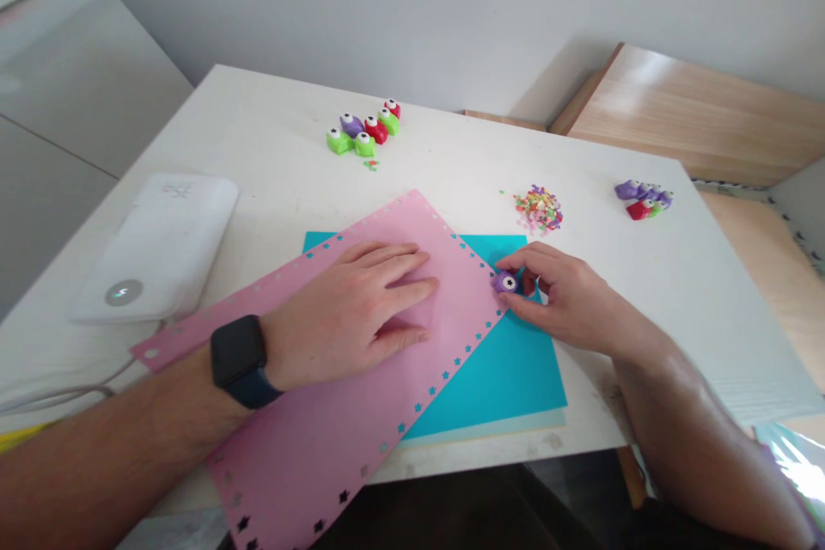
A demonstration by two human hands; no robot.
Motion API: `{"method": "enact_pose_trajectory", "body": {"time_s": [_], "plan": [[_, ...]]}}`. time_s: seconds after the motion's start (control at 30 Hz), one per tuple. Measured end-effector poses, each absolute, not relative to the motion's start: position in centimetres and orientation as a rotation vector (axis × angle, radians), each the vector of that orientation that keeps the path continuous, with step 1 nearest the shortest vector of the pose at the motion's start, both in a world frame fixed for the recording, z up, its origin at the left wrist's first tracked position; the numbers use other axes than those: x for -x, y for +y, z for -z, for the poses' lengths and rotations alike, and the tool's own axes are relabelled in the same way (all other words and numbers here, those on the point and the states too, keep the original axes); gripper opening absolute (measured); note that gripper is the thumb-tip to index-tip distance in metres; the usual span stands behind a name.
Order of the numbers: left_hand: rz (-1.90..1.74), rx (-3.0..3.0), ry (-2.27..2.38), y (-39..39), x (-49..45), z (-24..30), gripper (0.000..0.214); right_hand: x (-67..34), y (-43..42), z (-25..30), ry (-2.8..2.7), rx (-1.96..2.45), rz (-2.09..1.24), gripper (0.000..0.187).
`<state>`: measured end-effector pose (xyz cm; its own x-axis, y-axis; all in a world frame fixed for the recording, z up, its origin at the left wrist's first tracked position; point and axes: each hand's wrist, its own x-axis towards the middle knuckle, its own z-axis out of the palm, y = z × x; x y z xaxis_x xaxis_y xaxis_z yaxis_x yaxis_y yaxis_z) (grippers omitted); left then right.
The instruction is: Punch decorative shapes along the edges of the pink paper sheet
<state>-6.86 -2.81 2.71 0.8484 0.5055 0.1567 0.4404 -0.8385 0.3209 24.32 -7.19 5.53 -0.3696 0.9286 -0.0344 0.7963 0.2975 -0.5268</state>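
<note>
My left hand [361, 305] lies flat and open on a pink paper sheet [309, 438], holding it down; a black watch is on that wrist. The pink sheet has star-shaped holes punched along its edges and lies askew over a teal sheet [509, 369]. My right hand [567, 296] is closed on a small purple paper punch [506, 281] at the pink sheet's right edge.
A group of green, red and purple punches [364, 131] sits at the table's far middle, another small group [644, 199] at the far right. A pile of coloured confetti [538, 208] lies beyond my right hand. A white device [158, 245] with a cable rests at left.
</note>
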Motion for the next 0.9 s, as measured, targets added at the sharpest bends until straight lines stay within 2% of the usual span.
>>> {"method": "enact_pose_trajectory", "body": {"time_s": [0.9], "plan": [[-0.369,-2.798,0.696,-2.92,6.86,-2.62,0.039,-24.31,-7.33,-5.74,-2.307,1.568,-0.659,0.029]]}}
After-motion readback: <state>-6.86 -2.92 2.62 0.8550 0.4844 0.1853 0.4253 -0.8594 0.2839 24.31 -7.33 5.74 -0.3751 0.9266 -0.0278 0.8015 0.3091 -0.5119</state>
